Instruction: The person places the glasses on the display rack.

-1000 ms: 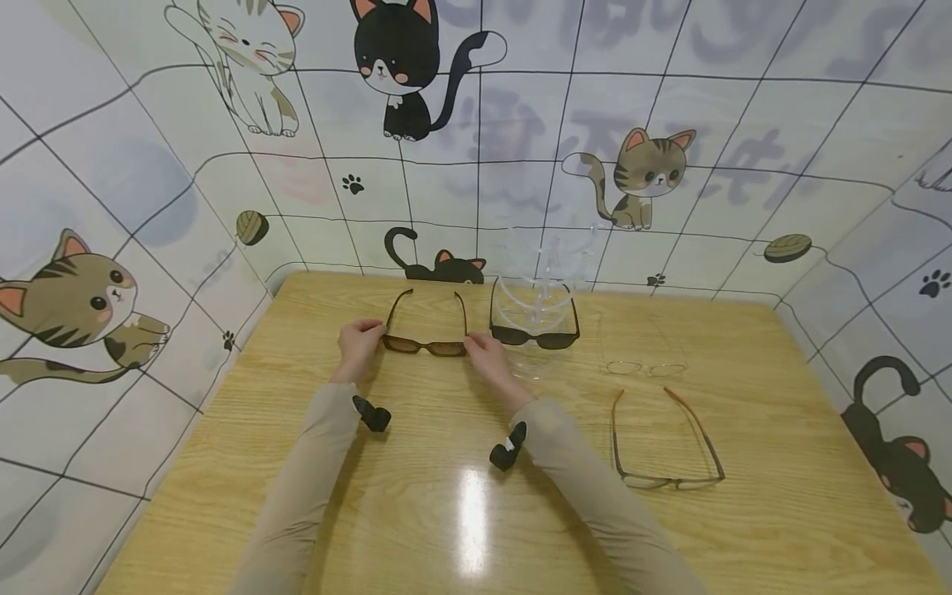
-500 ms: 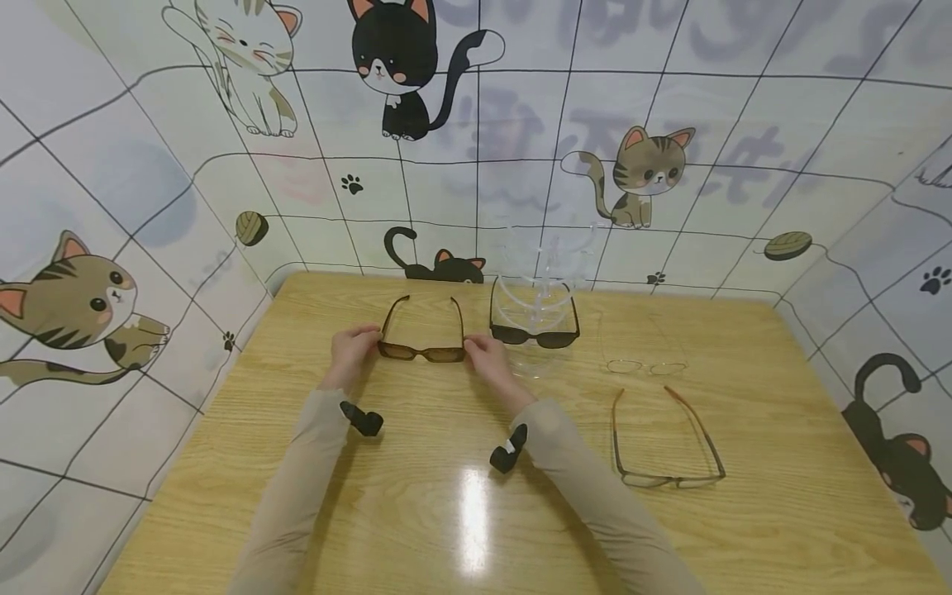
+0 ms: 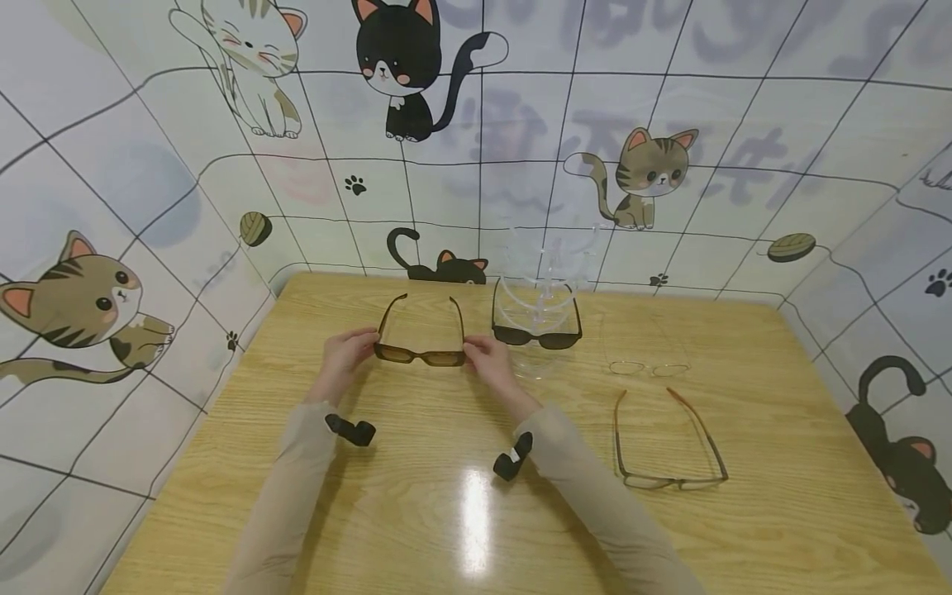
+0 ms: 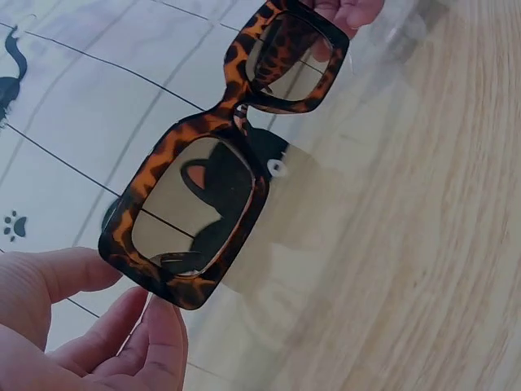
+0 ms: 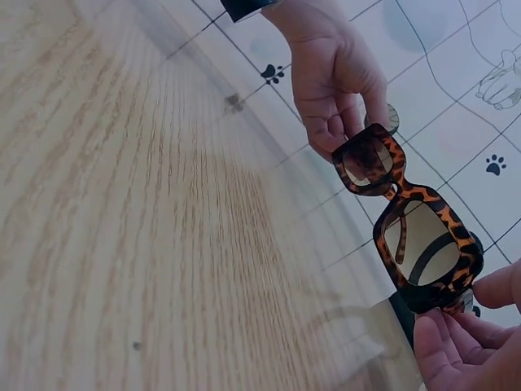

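Tortoiseshell sunglasses (image 3: 419, 357) with brown lenses and unfolded temples are held between both hands at the left of the table. My left hand (image 3: 344, 361) pinches their left corner by the hinge, thumb and fingers around it, as the left wrist view shows. At the opposite corner my right hand (image 3: 491, 364) pinches the frame the same way. In the right wrist view the sunglasses (image 5: 444, 195) show their mottled orange and black front. Just right of my right hand, black sunglasses (image 3: 537, 339) lie at the foot of a clear display stand (image 3: 545, 289).
Thin-rimmed glasses (image 3: 649, 368), faint against the wood, lie right of the stand. Nearer the front are glasses (image 3: 675, 482) with brownish temples, unfolded. The wooden table (image 3: 416, 512) meets a cat-patterned backdrop (image 3: 513, 124) behind and at both sides.
Both hands keep their pinch on the tortoiseshell sunglasses, which have shifted slightly left and toward me. The left hand and forearm have moved a little left. The other glasses stay put.
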Motion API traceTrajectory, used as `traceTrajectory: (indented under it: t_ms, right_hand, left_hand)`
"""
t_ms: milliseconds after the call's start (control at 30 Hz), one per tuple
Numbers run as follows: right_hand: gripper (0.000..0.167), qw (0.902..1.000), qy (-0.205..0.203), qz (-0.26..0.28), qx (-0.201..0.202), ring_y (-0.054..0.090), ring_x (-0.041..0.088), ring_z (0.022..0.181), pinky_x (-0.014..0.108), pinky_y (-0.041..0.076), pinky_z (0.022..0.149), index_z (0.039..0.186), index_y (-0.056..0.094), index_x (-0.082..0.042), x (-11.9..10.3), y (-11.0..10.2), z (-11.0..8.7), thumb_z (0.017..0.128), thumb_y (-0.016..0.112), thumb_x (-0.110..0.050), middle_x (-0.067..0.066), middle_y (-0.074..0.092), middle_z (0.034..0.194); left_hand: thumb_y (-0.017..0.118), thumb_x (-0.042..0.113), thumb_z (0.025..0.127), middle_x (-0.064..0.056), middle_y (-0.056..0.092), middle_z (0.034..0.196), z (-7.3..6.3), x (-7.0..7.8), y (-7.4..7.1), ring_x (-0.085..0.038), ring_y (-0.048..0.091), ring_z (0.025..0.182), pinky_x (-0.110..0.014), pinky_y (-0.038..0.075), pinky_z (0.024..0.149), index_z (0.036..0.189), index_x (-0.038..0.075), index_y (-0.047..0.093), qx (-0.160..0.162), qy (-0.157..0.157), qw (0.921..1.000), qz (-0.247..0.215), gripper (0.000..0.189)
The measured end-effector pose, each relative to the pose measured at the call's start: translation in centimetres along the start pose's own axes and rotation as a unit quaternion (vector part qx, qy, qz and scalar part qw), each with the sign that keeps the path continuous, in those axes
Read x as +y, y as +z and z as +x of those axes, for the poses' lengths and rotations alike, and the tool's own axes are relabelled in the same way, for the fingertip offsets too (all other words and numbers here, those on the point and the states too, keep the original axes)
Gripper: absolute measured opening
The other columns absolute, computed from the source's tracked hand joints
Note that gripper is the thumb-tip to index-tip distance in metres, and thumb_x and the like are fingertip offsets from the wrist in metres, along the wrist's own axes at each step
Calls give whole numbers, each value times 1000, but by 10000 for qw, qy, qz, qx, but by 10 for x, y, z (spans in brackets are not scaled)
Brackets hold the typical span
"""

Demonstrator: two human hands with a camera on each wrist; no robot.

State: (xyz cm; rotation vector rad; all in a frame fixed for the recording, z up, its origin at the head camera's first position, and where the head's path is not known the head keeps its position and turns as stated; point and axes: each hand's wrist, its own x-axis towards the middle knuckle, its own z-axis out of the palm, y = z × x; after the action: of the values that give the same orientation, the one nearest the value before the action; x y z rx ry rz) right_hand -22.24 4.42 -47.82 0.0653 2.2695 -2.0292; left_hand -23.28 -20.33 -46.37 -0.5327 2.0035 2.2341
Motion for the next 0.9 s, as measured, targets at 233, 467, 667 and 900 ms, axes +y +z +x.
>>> traceTrajectory:
  t_ms: [233, 467, 667, 900]
  right_hand:
    - [29, 9996, -258, -27, -139, 63, 28, 84, 41, 55, 78, 118, 60, 7, -7, -6, -13, 94, 56, -8, 25, 63, 110]
    - [31, 9986, -340, 181, -363, 62, 13, 77, 33, 57, 74, 121, 58, 6, -17, -13, -25, 93, 57, -8, 24, 64, 104]
    - [35, 9972, -372, 244, -604, 62, 20, 86, 33, 55, 78, 126, 55, 3, -26, -23, -37, 94, 56, -11, 24, 62, 110]
    - [36, 9957, -529, 265, -709, 62, 18, 83, 33, 55, 78, 127, 53, 5, -30, -34, -47, 94, 56, -9, 24, 62, 106]
  left_hand:
    - [57, 5, 92, -12, 53, 120, -13, 6, -5, -16, 60, 104, -16, 50, 83, 131, -10, 47, -271, 114, 9995, -99, 43]
    - [57, 7, 93, 3, 59, 100, -30, 11, -9, -16, 60, 102, -16, 50, 83, 132, -10, 45, -526, 116, 9985, -61, 43]
    - [59, 5, 91, 4, 64, 93, -40, 15, -9, -8, 63, 87, -16, 51, 81, 125, -8, 51, -741, 222, 9965, -317, 37]
    - [62, 6, 90, 3, 66, 93, -52, 19, -5, -8, 63, 85, -17, 51, 80, 122, -7, 54, -1056, 237, 9930, -473, 35]
